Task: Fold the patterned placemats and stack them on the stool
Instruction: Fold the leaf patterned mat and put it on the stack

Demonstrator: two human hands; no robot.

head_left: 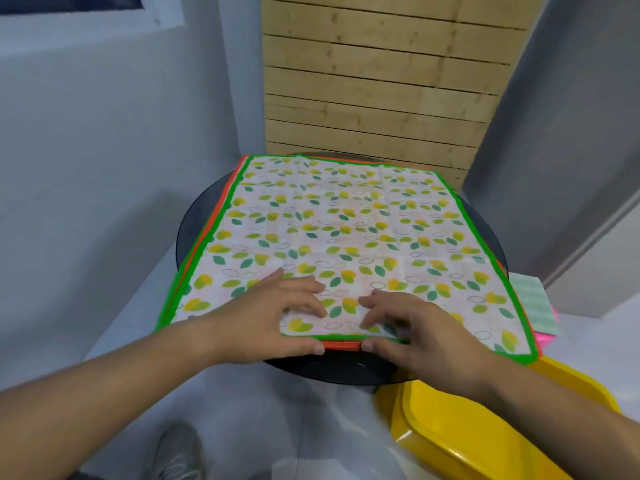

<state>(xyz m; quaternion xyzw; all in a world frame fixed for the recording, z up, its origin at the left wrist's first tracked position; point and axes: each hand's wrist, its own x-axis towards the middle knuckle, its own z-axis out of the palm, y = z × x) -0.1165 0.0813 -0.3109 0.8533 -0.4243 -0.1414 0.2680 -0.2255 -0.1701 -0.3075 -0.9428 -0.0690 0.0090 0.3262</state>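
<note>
A white placemat (346, 230) with yellow-green leaf print and a green border lies spread flat on a round black table (485, 216). Under it lies an orange-edged placemat (341, 345), showing at the left and near edges. My left hand (273, 317) and my right hand (415, 327) rest side by side on the near edge of the top mat. Their fingers lie on the cloth, their thumbs at the mat's front rim. Whether they pinch the edge I cannot tell.
A yellow plastic stool or tub (485, 427) stands at the lower right. A pale green and pink folded cloth (538, 303) lies right of the table. A wooden slatted panel (381, 81) stands behind, grey walls either side. My shoe (176, 452) shows on the floor.
</note>
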